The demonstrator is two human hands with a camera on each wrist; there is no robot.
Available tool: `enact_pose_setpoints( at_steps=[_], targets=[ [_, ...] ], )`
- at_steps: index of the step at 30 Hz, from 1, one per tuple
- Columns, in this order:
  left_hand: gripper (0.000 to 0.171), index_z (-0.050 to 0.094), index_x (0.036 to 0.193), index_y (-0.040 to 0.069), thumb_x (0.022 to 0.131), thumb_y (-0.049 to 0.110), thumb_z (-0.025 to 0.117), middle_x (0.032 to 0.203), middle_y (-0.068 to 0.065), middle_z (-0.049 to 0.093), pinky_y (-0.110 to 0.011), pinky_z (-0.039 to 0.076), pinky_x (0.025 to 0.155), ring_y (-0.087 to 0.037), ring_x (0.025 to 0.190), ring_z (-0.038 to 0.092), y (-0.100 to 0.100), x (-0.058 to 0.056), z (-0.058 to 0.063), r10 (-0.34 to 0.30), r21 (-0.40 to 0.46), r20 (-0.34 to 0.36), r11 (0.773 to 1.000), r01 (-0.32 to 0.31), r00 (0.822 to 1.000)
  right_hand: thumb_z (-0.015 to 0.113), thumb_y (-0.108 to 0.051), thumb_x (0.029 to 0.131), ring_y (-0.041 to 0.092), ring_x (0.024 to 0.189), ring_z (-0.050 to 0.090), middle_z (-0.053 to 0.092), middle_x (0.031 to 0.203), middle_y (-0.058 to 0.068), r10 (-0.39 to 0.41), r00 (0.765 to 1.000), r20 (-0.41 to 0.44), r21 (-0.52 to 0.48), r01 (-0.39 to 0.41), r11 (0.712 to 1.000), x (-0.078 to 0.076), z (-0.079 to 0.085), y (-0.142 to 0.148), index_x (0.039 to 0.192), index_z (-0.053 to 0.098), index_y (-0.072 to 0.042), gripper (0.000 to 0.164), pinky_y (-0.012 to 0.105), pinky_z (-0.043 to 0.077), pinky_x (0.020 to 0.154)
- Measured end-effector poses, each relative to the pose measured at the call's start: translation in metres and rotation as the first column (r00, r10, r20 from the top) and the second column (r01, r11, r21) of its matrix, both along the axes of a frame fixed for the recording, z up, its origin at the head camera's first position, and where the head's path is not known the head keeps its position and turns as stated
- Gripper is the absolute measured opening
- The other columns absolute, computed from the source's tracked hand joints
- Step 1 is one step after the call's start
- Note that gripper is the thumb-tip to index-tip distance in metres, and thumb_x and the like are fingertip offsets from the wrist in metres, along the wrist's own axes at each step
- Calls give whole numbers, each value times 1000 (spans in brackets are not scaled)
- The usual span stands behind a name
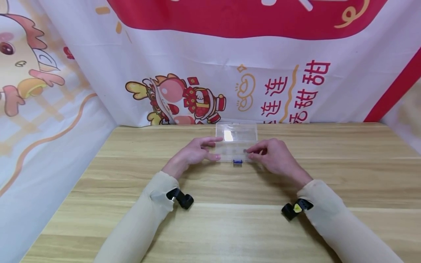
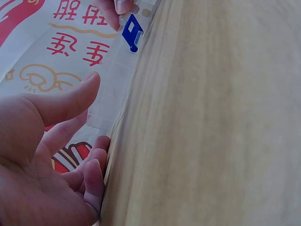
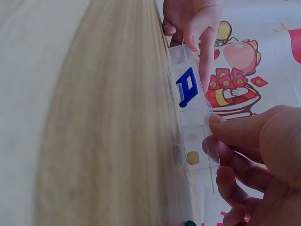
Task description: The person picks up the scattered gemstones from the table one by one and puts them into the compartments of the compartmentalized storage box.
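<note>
A clear plastic compartment box (image 1: 227, 157) stands on the table with its transparent lid (image 1: 243, 132) raised at the back. A blue clasp (image 3: 189, 87) sits on its front. Inside, toward the right end, lie a small yellowish piece (image 3: 193, 157) and a greyish one (image 3: 192, 136). My left hand (image 1: 196, 149) is beside the left end, fingers loosely spread and thumb near the front corner. My right hand (image 1: 277, 155) reaches to the right end, thumb at the upper edge and index fingertip behind the clear wall. I cannot tell whether its fingertips pinch anything.
The box rests on a wood-grain table (image 1: 210, 226), near its back edge. A printed white and red cloth (image 1: 197, 51) hangs right behind. Black wrist cameras (image 1: 185, 201) are strapped on both sleeved forearms. A tiny dark green thing (image 3: 190, 223) shows low in the right wrist view.
</note>
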State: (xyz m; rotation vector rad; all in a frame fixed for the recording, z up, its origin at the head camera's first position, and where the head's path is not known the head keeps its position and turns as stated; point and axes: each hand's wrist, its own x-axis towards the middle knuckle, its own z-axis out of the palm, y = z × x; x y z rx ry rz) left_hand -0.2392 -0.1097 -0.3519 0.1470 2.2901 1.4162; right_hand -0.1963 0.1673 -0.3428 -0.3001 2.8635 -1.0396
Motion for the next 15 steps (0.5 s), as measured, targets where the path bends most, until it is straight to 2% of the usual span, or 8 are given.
enact_pose_setpoints(
  at_steps=[15],
  targets=[
    [65,62,146,41,90,16,84,161,-5,49,-54,32,126,-30,144,46,1,1,2,5,0,6,1000,-5,1000,77,-24,99,22,89,57,76,106,5,20,1000,-14,18,-19,1000,0,0,1,120,82,-19,22,31,47,71]
  ],
)
